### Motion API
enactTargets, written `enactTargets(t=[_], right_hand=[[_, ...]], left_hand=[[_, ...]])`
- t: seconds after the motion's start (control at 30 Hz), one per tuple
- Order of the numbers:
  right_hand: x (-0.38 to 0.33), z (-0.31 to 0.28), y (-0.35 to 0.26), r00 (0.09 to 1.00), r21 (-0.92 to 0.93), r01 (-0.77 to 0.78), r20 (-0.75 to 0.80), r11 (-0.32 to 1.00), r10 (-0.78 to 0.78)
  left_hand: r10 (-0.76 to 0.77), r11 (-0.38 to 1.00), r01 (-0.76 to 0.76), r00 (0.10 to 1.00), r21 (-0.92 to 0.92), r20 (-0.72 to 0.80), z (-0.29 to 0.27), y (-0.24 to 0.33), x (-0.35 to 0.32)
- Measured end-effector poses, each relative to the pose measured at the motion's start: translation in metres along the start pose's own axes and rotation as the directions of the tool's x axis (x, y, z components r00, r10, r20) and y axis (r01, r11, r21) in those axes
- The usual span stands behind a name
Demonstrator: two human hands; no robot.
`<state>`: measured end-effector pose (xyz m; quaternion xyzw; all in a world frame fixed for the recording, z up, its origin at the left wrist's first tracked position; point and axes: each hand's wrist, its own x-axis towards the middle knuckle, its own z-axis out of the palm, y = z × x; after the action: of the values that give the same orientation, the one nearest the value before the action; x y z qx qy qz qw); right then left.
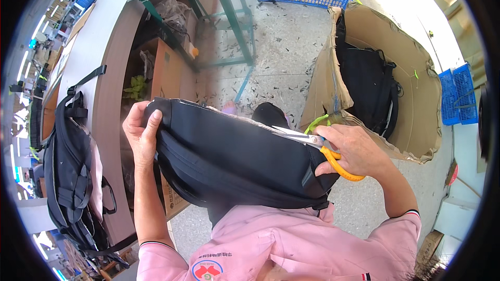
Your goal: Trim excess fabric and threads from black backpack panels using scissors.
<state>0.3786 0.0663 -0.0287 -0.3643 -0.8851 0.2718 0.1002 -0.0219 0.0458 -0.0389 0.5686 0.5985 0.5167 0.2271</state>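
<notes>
while the left hand (139,131) grips one end of the black backpack (234,161), fingers wrapped tight on its edge, the bag lies across the person's lap. the right hand (350,150) is closed on orange-handled scissors (317,148) (blades resting on the bag's top edge). another black backpack (73,171) lies on the table (112,104) at left.
</notes>
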Motion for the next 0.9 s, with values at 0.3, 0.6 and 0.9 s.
enactTargets(t=[0.3, 0.6, 0.9], right_hand=[[0.001, 0.004, -0.002, 0.998, 0.008, 0.055, 0.004, 0.998, -0.055], [0.016, -0.005, -0.014, 0.995, 0.056, -0.023, 0.097, 0.998, 0.018], [0.042, 0.002, -0.019, 0.992, 0.106, 0.082, 0.084, 0.991, -0.091]], left_hand=[[-0.025, 0.999, 0.024, 0.999, -0.048, -0.022, -0.005, -0.004, -0.008], [-0.001, 0.998, -0.002, 0.999, -0.068, -0.038, -0.004, 0.002, -0.011], [0.011, 0.999, -0.014, 0.999, -0.051, -0.053, -0.002, 0.009, -0.014]])
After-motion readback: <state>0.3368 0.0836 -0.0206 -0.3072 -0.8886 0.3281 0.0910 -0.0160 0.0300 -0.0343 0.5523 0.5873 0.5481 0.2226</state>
